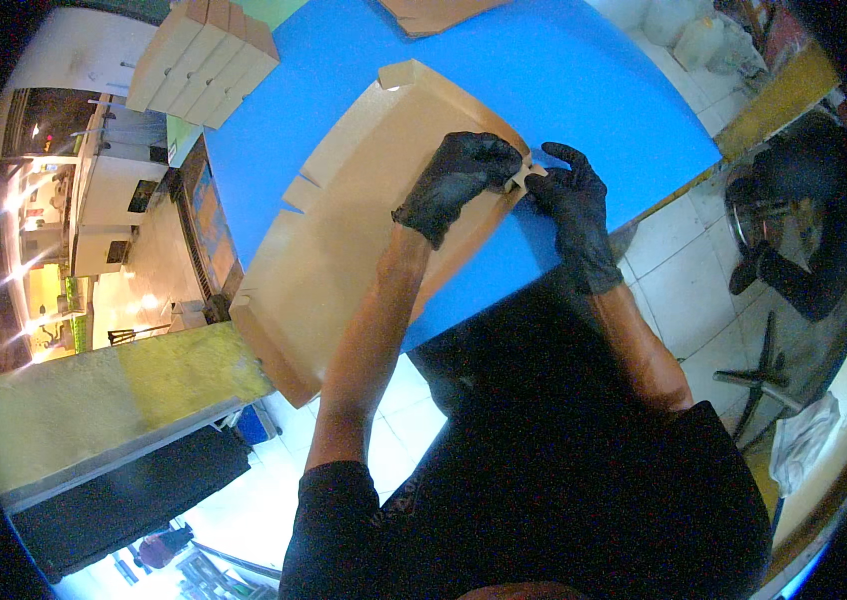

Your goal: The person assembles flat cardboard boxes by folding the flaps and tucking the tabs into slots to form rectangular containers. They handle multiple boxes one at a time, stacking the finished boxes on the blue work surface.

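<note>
A large brown cardboard box blank point(334, 200) lies across the blue tabletop, its side edges partly raised and slots cut along the rim. Both my hands wear black gloves and meet at the blank's right edge. My left hand point(456, 180) reaches over the cardboard, fingers closed on the folded edge. Just right of it, my right hand point(574, 210) pinches a small cardboard tab point(524, 178) at the same edge, thumb and fingers curled. The fingers hide part of the tab.
Several folded cardboard boxes point(209, 62) stand stacked at the far left of the blue table point(604, 100). Another cardboard piece point(434, 12) lies at the far edge. A yellow-topped ledge point(164, 385) is at left; a dark chair point(809, 240) stands on the tiled floor at right.
</note>
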Tool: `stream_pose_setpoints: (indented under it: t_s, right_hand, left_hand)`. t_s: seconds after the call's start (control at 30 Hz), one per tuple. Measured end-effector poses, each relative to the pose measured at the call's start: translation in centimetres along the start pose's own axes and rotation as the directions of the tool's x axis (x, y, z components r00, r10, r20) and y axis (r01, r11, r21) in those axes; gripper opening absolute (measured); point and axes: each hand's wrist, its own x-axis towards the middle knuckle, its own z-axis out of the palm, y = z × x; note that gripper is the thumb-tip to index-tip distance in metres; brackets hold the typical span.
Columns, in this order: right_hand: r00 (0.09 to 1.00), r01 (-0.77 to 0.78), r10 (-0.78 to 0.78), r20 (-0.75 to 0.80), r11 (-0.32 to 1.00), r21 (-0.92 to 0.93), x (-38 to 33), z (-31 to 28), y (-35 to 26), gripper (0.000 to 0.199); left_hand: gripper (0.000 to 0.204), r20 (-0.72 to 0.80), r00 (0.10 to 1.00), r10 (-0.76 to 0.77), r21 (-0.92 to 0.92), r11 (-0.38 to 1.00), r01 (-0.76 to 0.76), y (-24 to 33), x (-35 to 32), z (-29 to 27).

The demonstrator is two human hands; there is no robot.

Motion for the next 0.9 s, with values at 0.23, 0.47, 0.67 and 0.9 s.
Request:
stream_pose_setpoints:
  t_s: [0.23, 0.47, 0.67, 0.9]
  right_hand:
    - [1.0, 0.025, -0.024, 0.011, 0.994, -0.108, 0.0, 0.2, 0.0, 0.043]
    - [0.999, 0.042, -0.042, 0.005, 0.999, -0.035, -0.1, 0.3, 0.2, 0.042]
    - [0.995, -0.023, 0.04, 0.094, 0.984, -0.175, 0.3, -0.3, -0.8, 0.04]
    - [0.995, 0.036, -0.022, 0.1, 0.99, -0.133, 1.3, -3.6, -3.7, 0.039]
  left_hand:
    - [0.015, 0.143, 0.969, 0.202, 0.271, 0.934, -0.235, -1.9, 0.4, -1.0]
    - [0.017, 0.17, 0.969, 0.18, 0.578, 0.778, -0.246, -2.3, 1.2, -0.1]
    - [0.014, 0.182, 0.895, 0.408, 0.64, 0.641, -0.423, -3.4, 1.6, 0.0]
    - [0.01, 0.029, 0.997, 0.072, 0.773, 0.631, -0.068, -2.4, -0.1, 1.2]
